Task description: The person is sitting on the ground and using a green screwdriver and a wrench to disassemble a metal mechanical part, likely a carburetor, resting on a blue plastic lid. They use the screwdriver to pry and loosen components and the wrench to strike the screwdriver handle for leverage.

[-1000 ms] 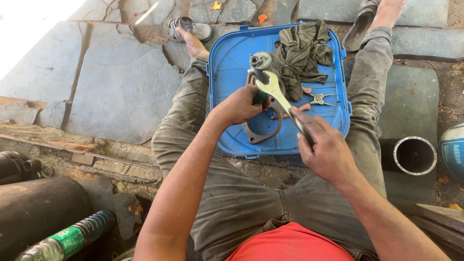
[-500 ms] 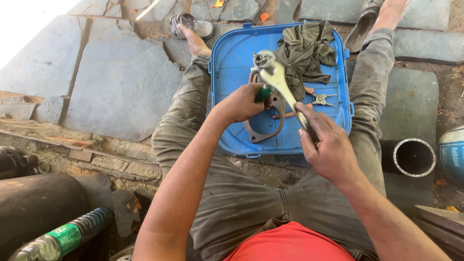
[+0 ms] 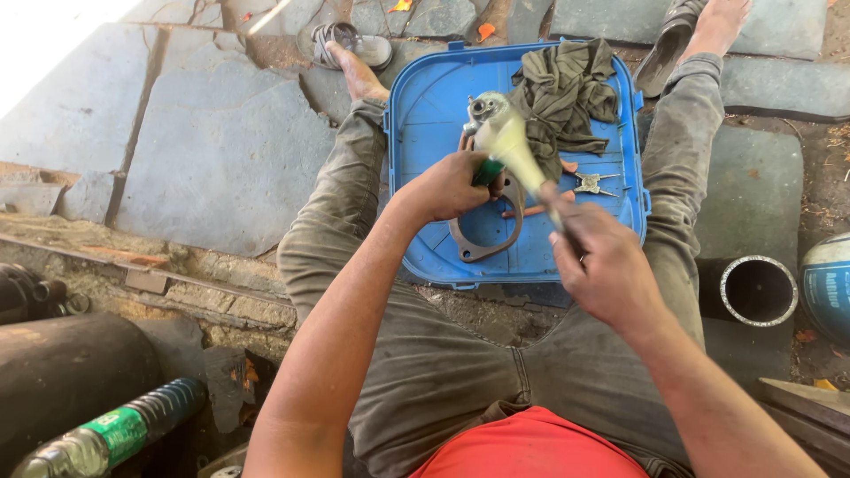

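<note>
I sit on a stone floor with a blue plastic tray [image 3: 425,115] between my legs. My left hand [image 3: 447,186] grips a green-handled tool [image 3: 486,171] just above the tray. My right hand [image 3: 602,261] holds the lower end of a long pale metal part [image 3: 509,142] that slants up to a round grey head [image 3: 484,108]. The part is blurred. Under my left hand a grey metal ring gasket [image 3: 469,248] lies in the tray. A dark olive rag [image 3: 567,88] sits in the tray's far right corner, with small pliers [image 3: 591,184] beside it.
A sandal [image 3: 350,40] lies by my left foot and another [image 3: 664,40] by my right. An open pipe end [image 3: 757,290] and a blue-grey round vessel [image 3: 828,283] stand at the right. Dark cylinders [image 3: 71,372] and a green-banded hose [image 3: 115,429] lie at lower left.
Both hands have shifted slightly, and the pale part has swung a little, its head now nearer the rag. My grips are unchanged.
</note>
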